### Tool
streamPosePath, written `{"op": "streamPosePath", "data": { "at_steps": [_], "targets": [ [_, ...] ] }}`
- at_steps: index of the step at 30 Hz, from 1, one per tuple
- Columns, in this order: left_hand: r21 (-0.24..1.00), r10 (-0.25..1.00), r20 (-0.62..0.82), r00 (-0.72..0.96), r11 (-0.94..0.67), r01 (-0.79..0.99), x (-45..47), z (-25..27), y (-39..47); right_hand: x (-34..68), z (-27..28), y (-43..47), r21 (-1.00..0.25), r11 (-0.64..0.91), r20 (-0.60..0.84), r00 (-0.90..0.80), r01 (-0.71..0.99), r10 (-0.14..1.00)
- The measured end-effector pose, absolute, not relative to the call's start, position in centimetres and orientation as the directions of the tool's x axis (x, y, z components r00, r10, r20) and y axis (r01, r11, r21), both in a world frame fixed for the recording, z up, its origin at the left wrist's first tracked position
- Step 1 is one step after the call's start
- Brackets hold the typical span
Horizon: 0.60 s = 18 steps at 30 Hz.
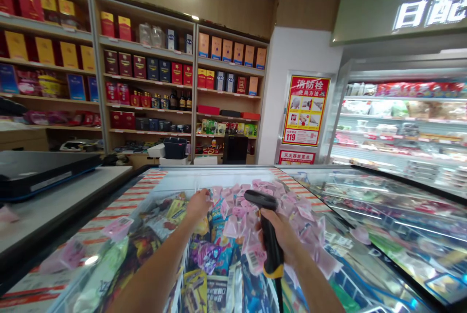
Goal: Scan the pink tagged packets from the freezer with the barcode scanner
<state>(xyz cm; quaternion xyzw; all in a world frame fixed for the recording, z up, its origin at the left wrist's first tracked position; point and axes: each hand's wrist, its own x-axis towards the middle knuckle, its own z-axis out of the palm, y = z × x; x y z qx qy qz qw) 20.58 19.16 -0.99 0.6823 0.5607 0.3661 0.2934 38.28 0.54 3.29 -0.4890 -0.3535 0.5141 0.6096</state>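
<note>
My right hand (280, 230) is wrapped round the handle of a black and yellow barcode scanner (270, 235), its head pointing up and away and its cable hanging down. Under and around the scanner lies a heap of small pink packs in clear plastic (233, 225). My left hand (200, 205) reaches far into the freezer at the left edge of that heap. Its fingers are curled; what they hold, if anything, is hidden. Below my left wrist lies a shiny purple bag (209, 254), with yellow packets (195, 288) nearer to me.
Two pink packs, one of them a pink pack (117, 228), lie on the freezer's left glass. A sliding glass lid (394, 225) covers the right side. Beyond stand shelves of boxed bottles (153, 67), a fire-hydrant poster (305, 109) and a lit chiller (401, 123). A black flat device (44, 172) sits left.
</note>
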Motion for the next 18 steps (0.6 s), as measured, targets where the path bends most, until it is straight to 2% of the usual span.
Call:
{"op": "streamPosePath", "data": {
  "at_steps": [5,10,14,18],
  "targets": [
    [0.972,0.996,-0.045,0.072,0.027,0.234,17.9,0.1,16.8,35.9,3.3,0.1,-0.94,-0.039,-0.061,0.055,-0.339,0.997],
    [0.987,0.982,-0.143,0.123,0.151,-0.054,14.8,0.7,14.1,32.8,2.9,-0.4,-0.948,-0.044,-0.017,-0.087,-0.315,0.996],
    [0.967,0.974,-0.185,0.127,0.204,-0.152,13.5,0.4,12.9,31.6,2.5,-0.7,-0.957,-0.074,-0.036,-0.139,-0.28,0.99],
    [0.966,0.973,-0.205,0.107,0.219,-0.141,12.8,0.0,12.6,31.2,2.2,-0.8,-0.962,-0.072,-0.03,-0.163,-0.264,0.986]
  ]
}}
